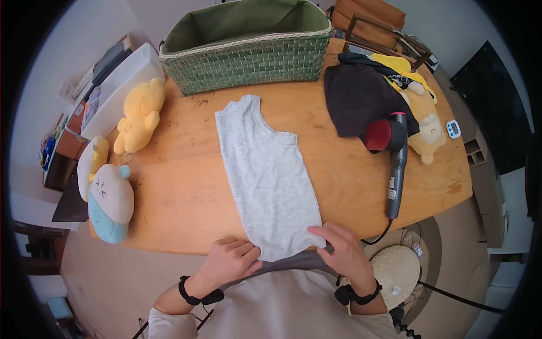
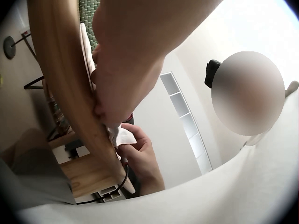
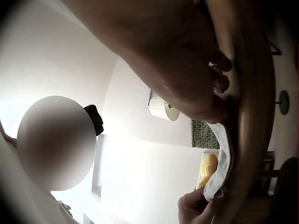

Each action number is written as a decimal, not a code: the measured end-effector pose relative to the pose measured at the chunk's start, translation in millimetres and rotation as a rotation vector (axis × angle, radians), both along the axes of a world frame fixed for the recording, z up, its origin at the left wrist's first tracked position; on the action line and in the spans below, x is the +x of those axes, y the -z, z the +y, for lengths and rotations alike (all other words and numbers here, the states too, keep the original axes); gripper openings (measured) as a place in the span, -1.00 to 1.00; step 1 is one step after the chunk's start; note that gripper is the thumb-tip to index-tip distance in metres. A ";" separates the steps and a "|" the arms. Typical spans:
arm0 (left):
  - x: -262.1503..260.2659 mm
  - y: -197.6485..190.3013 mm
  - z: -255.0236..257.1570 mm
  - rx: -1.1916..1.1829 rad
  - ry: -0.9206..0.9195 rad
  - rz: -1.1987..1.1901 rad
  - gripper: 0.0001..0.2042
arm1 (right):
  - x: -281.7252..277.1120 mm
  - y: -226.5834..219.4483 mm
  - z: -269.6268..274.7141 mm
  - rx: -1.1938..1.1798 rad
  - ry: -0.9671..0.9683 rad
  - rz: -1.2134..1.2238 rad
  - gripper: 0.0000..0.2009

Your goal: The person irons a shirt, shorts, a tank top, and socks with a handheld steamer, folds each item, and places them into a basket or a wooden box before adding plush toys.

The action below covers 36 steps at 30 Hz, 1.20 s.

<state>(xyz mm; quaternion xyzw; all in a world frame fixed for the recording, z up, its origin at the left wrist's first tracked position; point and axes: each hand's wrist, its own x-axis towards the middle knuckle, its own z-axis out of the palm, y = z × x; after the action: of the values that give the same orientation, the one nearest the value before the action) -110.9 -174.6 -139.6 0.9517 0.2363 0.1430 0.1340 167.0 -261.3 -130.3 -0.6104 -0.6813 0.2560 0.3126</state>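
Note:
A light grey tank top lies flat on the wooden table, folded lengthwise, its hem at the near edge. My left hand grips the hem's left corner, with the fingers curled. At the right corner, my right hand pinches the cloth between thumb and forefinger. The left wrist view shows the right hand holding a raised bit of the fabric. In the right wrist view, the hem curves over the table edge, held by the left hand.
Behind the top stands a green woven basket. Plush toys sit at the left, beside a white bin. On the right lie dark clothes, a hair dryer, another plush and a small timer.

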 end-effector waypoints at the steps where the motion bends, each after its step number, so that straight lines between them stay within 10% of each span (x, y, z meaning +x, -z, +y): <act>1: 0.1 1.6 -0.8 0.001 0.001 -0.008 -0.74 | 1.5 0.7 1.0 0.026 0.033 -0.041 -0.61; 10: -35.8 -24.3 -6.2 -0.473 -0.333 0.049 -0.73 | 4.0 -9.8 7.3 0.127 -0.152 -0.101 -0.75; 18: -54.5 -43.5 0.9 -0.762 0.038 0.427 -0.81 | -8.8 -8.2 -0.7 -0.052 -0.259 -0.129 -0.63; 24: -38.0 -12.3 2.9 0.057 -0.075 0.242 -0.42 | -15.5 1.7 4.2 0.018 -0.128 -0.448 -0.50; 34: -43.0 -11.4 18.5 -0.044 0.058 0.081 -0.56 | -15.4 21.7 15.1 0.212 -0.212 -0.166 -0.74; 36: -48.7 -10.1 19.1 -0.411 -0.008 -0.073 -0.71 | -13.3 20.1 15.0 0.270 -0.172 -0.063 -0.75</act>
<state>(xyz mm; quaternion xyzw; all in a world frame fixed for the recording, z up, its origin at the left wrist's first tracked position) -159.6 -155.5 -129.5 0.8976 0.2594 0.1265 0.3333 153.7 -246.3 -150.4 -0.5100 -0.7687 0.1686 0.3472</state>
